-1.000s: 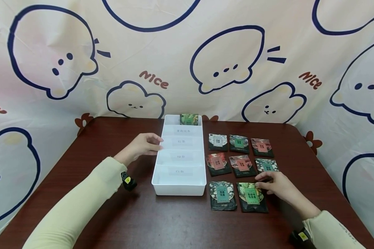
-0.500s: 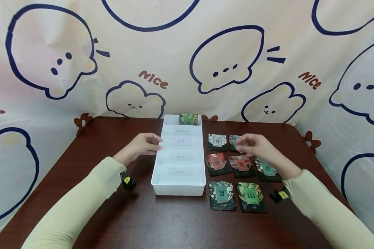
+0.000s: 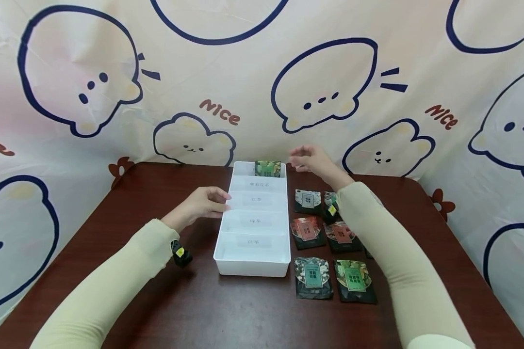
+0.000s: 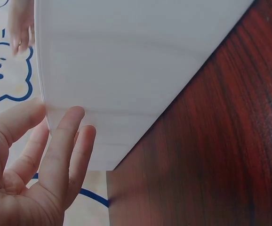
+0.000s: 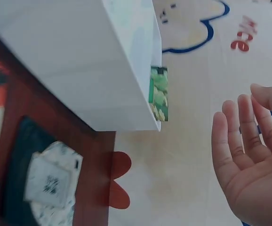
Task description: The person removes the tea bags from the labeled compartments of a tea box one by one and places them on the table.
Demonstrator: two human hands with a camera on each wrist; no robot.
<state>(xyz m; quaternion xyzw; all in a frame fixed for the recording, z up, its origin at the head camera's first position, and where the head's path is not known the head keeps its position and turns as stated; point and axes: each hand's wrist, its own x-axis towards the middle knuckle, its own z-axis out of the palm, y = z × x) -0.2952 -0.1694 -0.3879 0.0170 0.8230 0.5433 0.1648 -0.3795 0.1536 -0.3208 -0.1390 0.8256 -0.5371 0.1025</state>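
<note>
A long white divided box [image 3: 252,264] stands lengthwise on the table, with a printed label in several of its compartments. In its far compartment a green tea packet [image 3: 268,168] stands at the right; the right wrist view shows this packet [image 5: 159,94] rising above the rim. My left hand [image 3: 201,203] touches the box's left side with relaxed fingertips; in the left wrist view, some fingers [image 4: 75,117] lie against the outer wall. Beyond the box's far right corner, my right hand [image 3: 312,159] is raised and holds nothing. Its palm [image 5: 253,188] faces the right wrist camera, fingers loosely bent.
Right of the box lie several tea packets in rows: a white one [image 3: 307,200], red ones [image 3: 306,231] [image 3: 343,236], a dark floral one [image 3: 313,276] and a green one [image 3: 355,281]. My right sleeve [image 3: 397,252] hides others. A cartoon-print cloth [image 3: 253,87] hangs behind the table.
My right hand has swept from the near green packet over the rows, up and left toward the box's far end. My left hand keeps its place at the box.
</note>
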